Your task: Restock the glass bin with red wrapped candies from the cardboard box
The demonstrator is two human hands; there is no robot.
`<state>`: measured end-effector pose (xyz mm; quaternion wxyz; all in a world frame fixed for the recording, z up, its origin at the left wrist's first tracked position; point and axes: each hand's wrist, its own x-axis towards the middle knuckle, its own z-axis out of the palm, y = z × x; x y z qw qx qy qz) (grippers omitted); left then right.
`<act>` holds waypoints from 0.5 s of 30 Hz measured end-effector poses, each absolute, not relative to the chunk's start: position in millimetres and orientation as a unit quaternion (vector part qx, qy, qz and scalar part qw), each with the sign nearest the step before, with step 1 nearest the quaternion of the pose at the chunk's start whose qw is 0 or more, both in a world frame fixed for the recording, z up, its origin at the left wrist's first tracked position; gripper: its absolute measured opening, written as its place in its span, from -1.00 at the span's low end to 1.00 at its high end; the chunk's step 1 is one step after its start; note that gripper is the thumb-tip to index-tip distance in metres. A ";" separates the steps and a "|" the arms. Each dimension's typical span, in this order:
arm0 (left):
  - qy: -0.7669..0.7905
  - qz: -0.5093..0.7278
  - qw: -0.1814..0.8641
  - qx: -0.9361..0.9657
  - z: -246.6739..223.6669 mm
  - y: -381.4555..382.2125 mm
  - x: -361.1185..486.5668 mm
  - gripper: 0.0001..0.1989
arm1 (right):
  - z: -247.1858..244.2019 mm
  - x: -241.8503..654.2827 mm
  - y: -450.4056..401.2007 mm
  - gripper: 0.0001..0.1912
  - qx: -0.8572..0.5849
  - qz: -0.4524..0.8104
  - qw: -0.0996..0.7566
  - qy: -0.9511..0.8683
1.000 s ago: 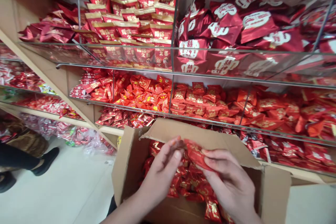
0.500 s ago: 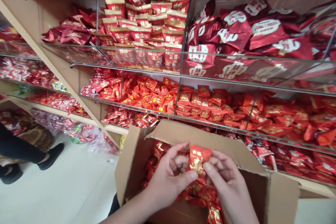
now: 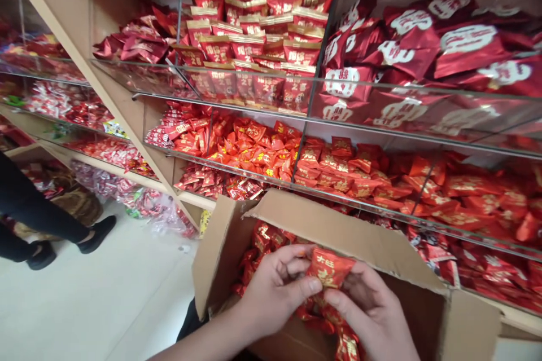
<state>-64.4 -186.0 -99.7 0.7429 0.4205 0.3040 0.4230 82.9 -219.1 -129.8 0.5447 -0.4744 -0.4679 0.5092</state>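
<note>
A small red candy packet [image 3: 331, 267] with gold lettering is held up between both hands over an open cardboard box [image 3: 339, 228]. My left hand [image 3: 277, 287] pinches its left side, thumb on the front face. On the other side, my right hand [image 3: 372, 302] grips the lower right, with its thumb under the lettering and its fingers partly behind the packet. Below the hands, more shiny red candy packets [image 3: 266, 237] lie inside the box; my hands and wrists hide part of them.
Beyond the box stand shelves with clear acrylic fronts [image 3: 271, 166], filled with red snack packets [image 3: 249, 48] and larger dark-red bags [image 3: 423, 39]. A wooden upright [image 3: 97, 87] splits the shelving. At left, a person's legs [image 3: 46, 203] stand near bagged sweets [image 3: 139, 203] on the floor.
The packet has tilted back and its lower part is now more covered by the fingers. My right thumb has slid down to its lower edge. The view has shifted slightly left.
</note>
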 end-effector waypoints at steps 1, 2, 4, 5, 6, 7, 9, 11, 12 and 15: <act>0.306 0.427 0.741 0.419 -100.1 -185.9 -64.2 -0.64 | -128.3 80.6 -219.5 -0.79 -0.472 0.517 0.535 -0.473; 0.306 0.434 0.738 0.416 -100.8 -185.6 -64.1 -0.63 | -126.7 78.8 -219.3 -0.81 -0.473 0.520 0.530 -0.474; 0.300 0.447 0.735 0.413 -102.5 -183.7 -65.2 -0.61 | -121.0 78.5 -215.3 -0.86 -0.482 0.507 0.520 -0.490; 0.295 0.456 0.733 0.410 -103.1 -182.0 -66.6 -0.61 | -115.9 81.1 -210.3 -0.86 -0.488 0.488 0.504 -0.519; 0.289 0.468 0.731 0.405 -103.6 -179.9 -68.7 -0.62 | -108.6 86.0 -202.6 -0.85 -0.495 0.450 0.485 -0.562; 0.286 0.481 0.726 0.400 -104.1 -177.4 -71.4 -0.65 | -99.1 93.1 -191.9 -0.85 -0.503 0.388 0.466 -0.616; 0.289 0.505 0.714 0.389 -106.4 -172.4 -78.0 -0.69 | -75.1 112.8 -161.2 -0.84 -0.529 0.195 0.429 -0.706; 0.308 0.520 0.702 0.377 -111.3 -168.7 -84.4 -0.72 | -49.8 135.2 -121.1 -0.82 -0.579 -0.011 0.371 -0.726; 0.317 0.521 0.699 0.374 -114.8 -167.7 -87.0 -0.72 | -39.3 145.5 -99.8 -0.81 -0.617 -0.076 0.308 -0.720; 0.329 0.513 0.703 0.366 -126.2 -168.7 -91.3 -0.72 | -24.1 167.7 -44.0 -0.78 -0.703 -0.115 0.078 -0.698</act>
